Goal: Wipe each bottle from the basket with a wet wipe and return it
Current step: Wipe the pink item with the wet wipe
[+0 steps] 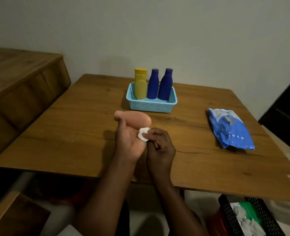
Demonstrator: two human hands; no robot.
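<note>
Your left hand [128, 142] is wrapped around the peach bottle [135, 118], palm turned up toward you, with the thumb curled over the neck end near its cap. The bottle lies roughly sideways in that grip, cap to the left and rounded base to the right, held just above the wooden table [69, 133]. Your right hand [159, 147] is curled too, its fingertips pinching a small bunched white wet wipe [143, 134]. The wipe sits against the lower side of the bottle and touches the heel of your left palm, so both hands meet at that spot. Whether the right hand's lower fingers press on anything else cannot be told; they are folded under and in shadow.

Just beyond the bottle, toward the wall, the light blue basket [151, 106] stands on the table. Three bottles stand upright in it: a yellow bottle [140, 86] at the left, then a blue bottle [153, 84] in the middle and a second blue bottle [165, 85] at the right, the blue ones close together. The near part of the basket floor shows bare.

Well to the right of your hands, a blue pack of wet wipes [229, 128] lies flat on the table. Below the table's near right edge, a black perforated bin [260, 218] holds crumpled white and green material.
</note>
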